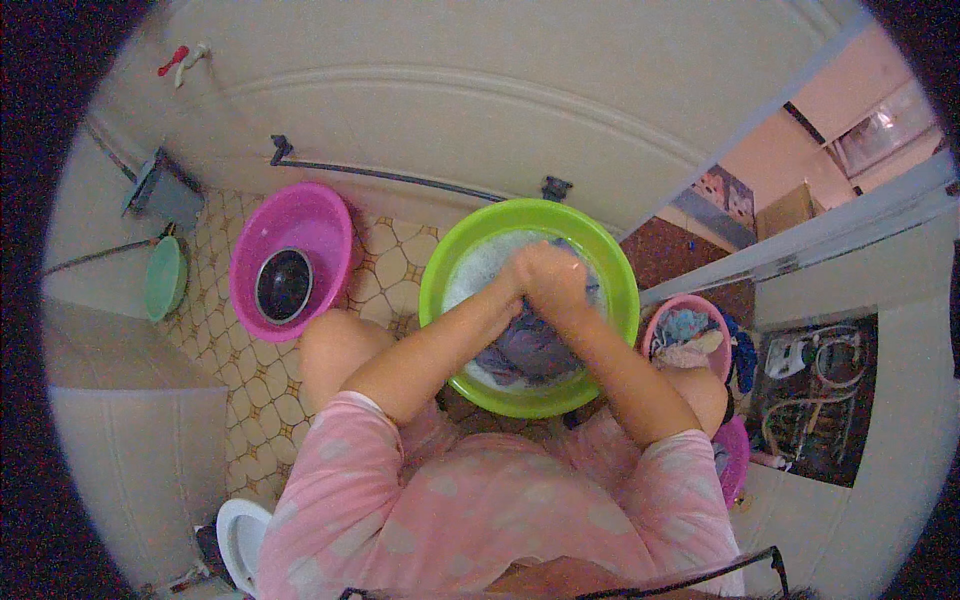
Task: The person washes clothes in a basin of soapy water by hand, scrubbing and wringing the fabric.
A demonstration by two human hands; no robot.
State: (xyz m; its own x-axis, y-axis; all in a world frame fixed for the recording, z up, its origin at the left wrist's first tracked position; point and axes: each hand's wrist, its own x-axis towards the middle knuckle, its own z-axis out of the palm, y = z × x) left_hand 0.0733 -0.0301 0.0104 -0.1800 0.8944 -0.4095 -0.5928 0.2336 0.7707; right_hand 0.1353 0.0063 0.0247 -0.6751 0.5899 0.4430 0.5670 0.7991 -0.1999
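Observation:
A lime-green plastic basin [529,409] sits between my knees, holding foamy water [480,259] and a wet grey-purple cloth [534,346]. My left hand [529,264] and my right hand [564,283] are pressed together over the basin, closed on a bunched part of the cloth. Bits of fabric show above and below the fists. The rest of the cloth hangs down into the suds. My fingers overlap, so part of the grip is hidden.
To the left, a pink basin [247,285] holds a dark round bowl [284,286]. A green dipper [166,278] lies beyond it. At right stand a pink basket [688,302] of clothes and a magenta basin [739,461]. A dark rail [397,177] runs along the wall.

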